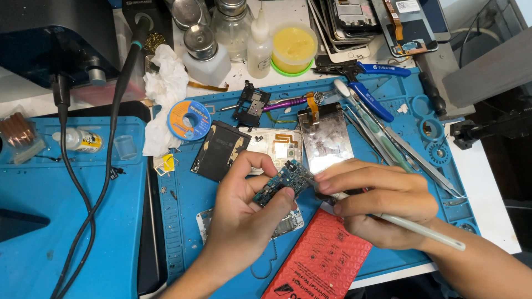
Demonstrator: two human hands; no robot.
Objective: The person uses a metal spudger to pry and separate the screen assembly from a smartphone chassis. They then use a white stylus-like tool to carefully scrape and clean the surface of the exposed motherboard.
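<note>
- The left hand (244, 207) pinches a small blue circuit board (281, 182) between thumb and fingertips, tilted, lifted above the mat.
- The right hand (382, 202) is closed around a pale slim tool (421, 228), its tip touching the board's right edge.
- Just beyond the grip lie a black battery (220, 150), an opened phone frame (277, 145) and a shiny screen panel (326, 138).
- Below the grip lies a red padded bag (321, 263).
- All rest on a blue work mat (183, 199); blue-handled pliers (371, 83) and a yellow paste tub (292, 47) sit well beyond.
</note>
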